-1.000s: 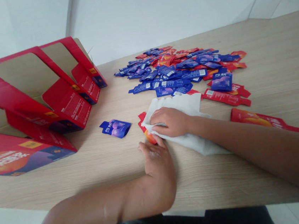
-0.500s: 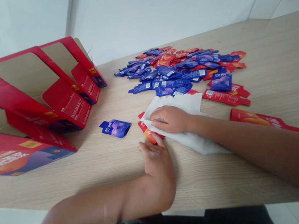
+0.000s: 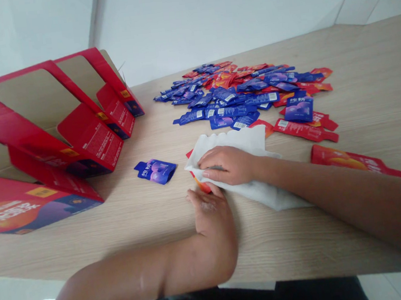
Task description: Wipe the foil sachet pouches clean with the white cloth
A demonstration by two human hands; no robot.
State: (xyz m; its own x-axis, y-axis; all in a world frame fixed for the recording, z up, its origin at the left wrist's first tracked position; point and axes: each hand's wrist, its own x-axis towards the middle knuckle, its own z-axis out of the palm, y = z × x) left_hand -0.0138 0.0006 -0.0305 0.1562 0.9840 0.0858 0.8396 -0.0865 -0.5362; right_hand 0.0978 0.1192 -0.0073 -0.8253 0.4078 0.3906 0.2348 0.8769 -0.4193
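Tabletop: pale wood-grain tabletop [image 3: 368,75], carrying everything I can see here; the broad surface presumably lets the goods spread within reach.
Cartons: row of open red cardboard cartons [image 3: 94,139] at the person's left, openings exposed, perhaps turned that way for easy access.
Heap: loose pile of flat blue and red printed pouches [image 3: 230,94], lying beyond the hands toward the wall; likely put there to leave working room in front.
Cloth: white soft sheet of cloth [image 3: 237,139], spread over part of one pouch and running back beneath the right forearm.
Right hand: the right hand [image 3: 225,165] lies on the cloth, fingers curled and gripping a fold of it, seemingly for firm pressure.
Left hand: the left hand [image 3: 210,211] sits at the pouch's near end, one digit against it, probably to steady it; can't tell from here whether the fingers pinch.
Covered pouch: red-and-orange flat pouch [image 3: 203,184], on the tabletop between both hands, mostly hidden under the cloth; only its left edges show.
Lone pouch: blue-and-purple spouted pouch [image 3: 156,172], flat and apart, between cartons and cloth.
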